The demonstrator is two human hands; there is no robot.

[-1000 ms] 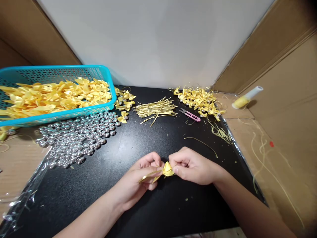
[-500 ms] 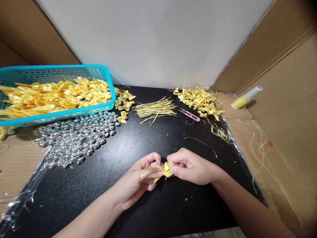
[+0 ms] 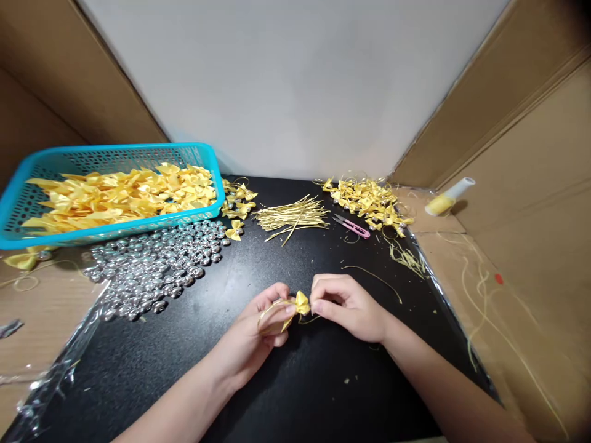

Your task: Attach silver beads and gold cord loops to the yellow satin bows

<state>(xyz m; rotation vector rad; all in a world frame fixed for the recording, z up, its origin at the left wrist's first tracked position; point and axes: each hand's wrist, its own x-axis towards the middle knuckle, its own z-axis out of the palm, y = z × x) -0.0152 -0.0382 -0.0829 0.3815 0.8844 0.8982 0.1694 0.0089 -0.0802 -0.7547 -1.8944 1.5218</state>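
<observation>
A small yellow ribbon bow (image 3: 302,303) is held between both hands just above the black table top (image 3: 258,381). My left hand (image 3: 258,329) is closed, pinching the bow's left side, and a loop of thin gold cord (image 3: 272,311) arches over its fingers. My right hand (image 3: 348,306) is closed too, with fingertips pinched on the bow's right side. A loose end of the cord trails below the bow.
A turquoise basket (image 3: 99,234) of yellow bows sits at the back left. Silver bells (image 3: 152,267) are heaped in front of it. Cut gold cords (image 3: 293,215), pink snips (image 3: 353,226), a pile of finished bows (image 3: 369,200) and a yellow bottle (image 3: 446,198) lie behind. Cardboard walls (image 3: 530,184) flank both sides.
The cord at my left hand has curled from a straight strand into a loop. Both hands have shifted slightly up and left in view as the camera tilted.
</observation>
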